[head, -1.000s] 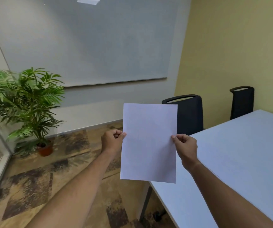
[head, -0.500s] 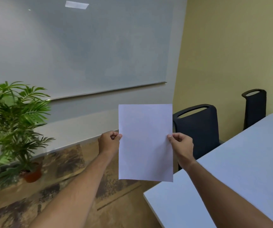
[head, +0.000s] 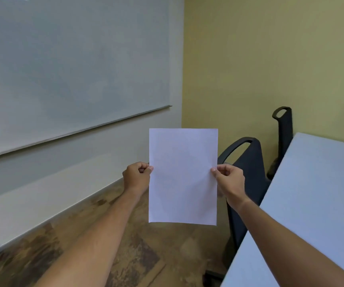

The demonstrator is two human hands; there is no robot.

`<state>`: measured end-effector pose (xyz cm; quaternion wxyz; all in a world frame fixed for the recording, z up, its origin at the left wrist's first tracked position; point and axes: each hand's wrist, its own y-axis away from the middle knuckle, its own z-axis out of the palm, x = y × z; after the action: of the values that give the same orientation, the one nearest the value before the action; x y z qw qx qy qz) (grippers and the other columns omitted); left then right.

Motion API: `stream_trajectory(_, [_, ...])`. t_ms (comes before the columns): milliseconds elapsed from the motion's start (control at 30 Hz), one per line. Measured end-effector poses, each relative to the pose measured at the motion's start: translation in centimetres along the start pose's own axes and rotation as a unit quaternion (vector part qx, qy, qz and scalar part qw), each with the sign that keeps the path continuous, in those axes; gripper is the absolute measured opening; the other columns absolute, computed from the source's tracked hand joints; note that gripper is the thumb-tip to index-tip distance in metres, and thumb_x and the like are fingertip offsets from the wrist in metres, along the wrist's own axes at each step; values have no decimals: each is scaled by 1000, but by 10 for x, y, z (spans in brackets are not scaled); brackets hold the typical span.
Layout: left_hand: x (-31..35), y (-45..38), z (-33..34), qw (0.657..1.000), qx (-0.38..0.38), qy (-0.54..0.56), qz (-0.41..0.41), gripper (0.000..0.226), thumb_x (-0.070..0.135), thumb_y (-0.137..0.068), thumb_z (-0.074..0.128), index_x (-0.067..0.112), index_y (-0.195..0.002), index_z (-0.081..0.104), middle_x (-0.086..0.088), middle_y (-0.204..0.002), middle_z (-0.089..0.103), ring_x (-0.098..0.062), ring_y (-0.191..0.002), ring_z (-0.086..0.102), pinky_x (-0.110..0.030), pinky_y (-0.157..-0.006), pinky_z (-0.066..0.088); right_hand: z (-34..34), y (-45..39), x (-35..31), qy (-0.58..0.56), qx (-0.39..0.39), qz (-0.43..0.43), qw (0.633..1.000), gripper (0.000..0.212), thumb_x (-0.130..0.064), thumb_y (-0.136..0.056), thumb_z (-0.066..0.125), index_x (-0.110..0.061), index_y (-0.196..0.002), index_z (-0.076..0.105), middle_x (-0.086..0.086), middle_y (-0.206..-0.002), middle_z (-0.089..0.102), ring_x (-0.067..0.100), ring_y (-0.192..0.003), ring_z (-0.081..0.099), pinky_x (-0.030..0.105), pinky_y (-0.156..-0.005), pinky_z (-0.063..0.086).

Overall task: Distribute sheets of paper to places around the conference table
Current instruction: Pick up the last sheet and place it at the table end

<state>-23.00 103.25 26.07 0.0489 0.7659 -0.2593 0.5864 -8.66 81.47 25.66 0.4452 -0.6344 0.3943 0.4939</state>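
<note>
A blank white sheet of paper [head: 183,177] hangs upright in the air in front of me, in the middle of the head view. My left hand [head: 137,175] pinches its left edge and my right hand [head: 229,178] pinches its right edge, both at mid-height. The sheet is over the floor, left of the white conference table [head: 316,193], whose corner lies at the lower right. I cannot tell whether it is one sheet or several held together.
A black chair [head: 247,177] stands at the table's near end, just behind my right hand, and a second black chair [head: 284,129] stands by the yellow wall. A whiteboard [head: 69,65] covers the left wall. Patterned carpet [head: 138,259] lies below.
The view has swung right: the potted plant has slid out at the left, and the chairs and table have shifted right and closer. Both hands keep the same hold on the sheet.
</note>
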Motion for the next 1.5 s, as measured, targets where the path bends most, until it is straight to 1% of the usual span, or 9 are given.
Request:
stream_trajectory(233, [-7, -123, 43, 995, -93, 3, 32, 22, 16, -85, 74, 26, -68, 64, 13, -68, 64, 0, -66, 59, -12, -59, 41, 53, -64, 5, 17, 103, 27, 994, 9, -19, -90, 71, -18, -81, 74, 1, -85, 75, 20, -84, 72, 44, -79, 61])
stream_trajectory(400, [-7, -173, 78, 991, -131, 21, 37, 25, 16, -86, 73, 27, -67, 62, 14, -67, 63, 1, -64, 58, -11, -56, 39, 69, -101, 10, 28, 153, 29, 987, 14, -20, -89, 72, -24, -76, 72, -3, -83, 74, 17, -83, 71, 38, -77, 61])
stream_trajectory(467, [-6, -188, 92, 988, -144, 36, 38, 28, 14, -87, 72, 27, -65, 60, 14, -66, 61, 2, -62, 56, -5, -50, 37, 71, -117, 14, 28, 169, 24, 985, 16, -19, -88, 73, -26, -74, 71, -5, -82, 73, 15, -83, 71, 31, -77, 59])
stream_trajectory(567, [-4, -217, 123, 985, -160, 51, 48, 24, 10, -86, 72, 21, -67, 62, 12, -64, 60, 1, -60, 54, 0, -46, 37, 74, -150, 23, 41, 187, 19, 981, 13, -19, -88, 73, -25, -77, 71, -5, -83, 73, 13, -84, 69, 29, -81, 57])
stream_trajectory(767, [7, -279, 192, 980, -179, 49, 68, 10, 15, -86, 73, 15, -77, 68, 10, -67, 62, -5, -64, 56, -16, -59, 40, 72, -224, 35, 36, 223, 6, 974, 12, -18, -87, 74, -23, -77, 71, -4, -83, 72, 12, -82, 69, 25, -77, 56])
stream_trajectory(967, [35, -346, 289, 972, -213, 60, 81, 13, 17, -86, 73, 18, -75, 66, 13, -66, 61, 2, -62, 55, -11, -54, 37, 53, -316, 48, 31, 268, 8, 963, 14, -19, -87, 74, -26, -75, 69, -8, -81, 72, 9, -80, 69, 23, -75, 57])
stream_trajectory(1167, [56, -394, 386, 957, -266, 74, 91, 18, 19, -86, 73, 24, -71, 64, 9, -71, 65, -10, -67, 60, -19, -65, 44, 25, -387, 62, 40, 311, 19, 949, 16, -21, -86, 75, -29, -74, 69, -12, -80, 71, 10, -79, 70, 26, -73, 58])
stream_trajectory(1267, [66, -415, 440, 946, -294, 84, 106, 19, 18, -85, 74, 24, -69, 64, 8, -70, 65, -7, -64, 58, -17, -59, 43, 8, -423, 71, 47, 341, 20, 939, 15, -22, -87, 75, -28, -75, 69, -9, -83, 72, 11, -82, 70, 26, -74, 57])
stream_trajectory(1500, [107, -464, 582, 905, -386, 95, 152, 14, 18, -85, 73, 20, -73, 67, 8, -67, 63, -10, -64, 57, -16, -60, 41, -29, -513, 97, 48, 453, 48, 889, 13, -22, -85, 76, -26, -74, 70, -6, -83, 73, 13, -81, 70, 18, -66, 53])
